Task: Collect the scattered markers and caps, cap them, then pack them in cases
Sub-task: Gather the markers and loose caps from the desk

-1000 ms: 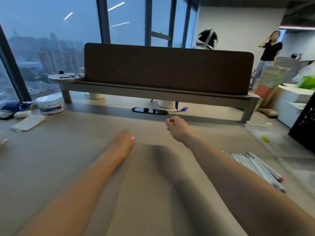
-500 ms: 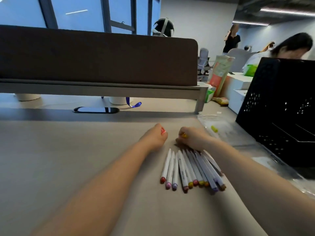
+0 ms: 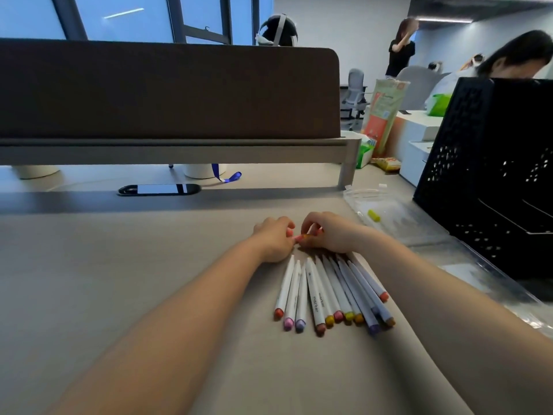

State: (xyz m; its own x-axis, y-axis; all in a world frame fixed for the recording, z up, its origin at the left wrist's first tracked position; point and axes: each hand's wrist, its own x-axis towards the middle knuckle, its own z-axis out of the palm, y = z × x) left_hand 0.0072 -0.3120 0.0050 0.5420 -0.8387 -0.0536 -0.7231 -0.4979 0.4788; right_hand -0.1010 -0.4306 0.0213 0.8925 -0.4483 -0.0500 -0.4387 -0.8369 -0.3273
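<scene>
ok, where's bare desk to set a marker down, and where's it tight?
Free: desk left of the left hand, and the strip from the hands to the black slot. Tight: right of the right hand and marker row, with clear cases, a yellow cap and the black crate. Both hands pinch a small coloured piece.

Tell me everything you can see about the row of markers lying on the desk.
About a dozen white-barrelled markers lie fanned side by side on the grey desk, coloured ends toward the camera: red, pink, purple, yellow, orange, brown. One barrel bears black print. Their far ends run under the right hand; the left hand sits beside them, both pinching a small coloured piece.
</scene>
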